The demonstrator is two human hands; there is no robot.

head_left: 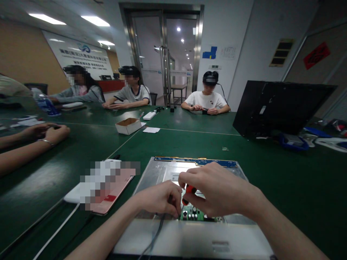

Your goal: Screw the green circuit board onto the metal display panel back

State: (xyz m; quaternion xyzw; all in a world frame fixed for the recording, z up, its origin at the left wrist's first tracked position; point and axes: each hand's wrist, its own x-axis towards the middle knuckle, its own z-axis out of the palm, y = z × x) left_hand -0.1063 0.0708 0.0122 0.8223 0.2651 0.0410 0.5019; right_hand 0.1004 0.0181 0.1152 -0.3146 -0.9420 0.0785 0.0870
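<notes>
A flat silvery display panel (146, 180) lies on the table in front of me, with a blue circuit strip (176, 160) along its far edge. A green circuit board (193, 213) sits near its middle, partly covered by my hands. My right hand (217, 187) is closed around a screwdriver (190, 188) with a red and black handle, tilted down toward the board. Beside it, my left hand (162, 198) pinches at the board's left edge, close to the screwdriver's lower end. Whatever those fingertips hold is hidden. A dark cable (158, 231) runs from under my left hand toward me.
To the left lie a pink phone (116, 196) and a white device (73, 193) with cables. Farther off stand a small open box (128, 126) and a black monitor (279, 110). Another person's hands (52, 135) rest at the left; other people sit across the green table (187, 144).
</notes>
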